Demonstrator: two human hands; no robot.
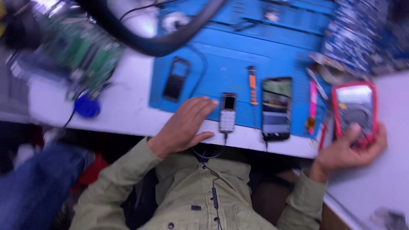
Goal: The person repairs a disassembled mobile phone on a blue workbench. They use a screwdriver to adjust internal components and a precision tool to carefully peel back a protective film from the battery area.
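On the white worktop (128,115) lies a blue rubber work mat (230,55), and the items sit on or beside it. At the right end of the mat, a red-cased handheld multimeter with a pale display (354,110) rests within the right hand (347,151): the palm cups its lower end, the thumb lies across its front, and the fingers wrap its right edge, so this grip is closed on the meter. A black smartphone with a lit screen (277,108) lies left of the meter, well apart from both hands. The left hand (184,125) rests flat on the mat's near edge, grip released, fingers spread. Just beside its fingertips lies a small silver keypad phone with a cable at its lower end (228,113); contact cannot be determined. An orange-handled screwdriver (252,87) lies between the two phones.
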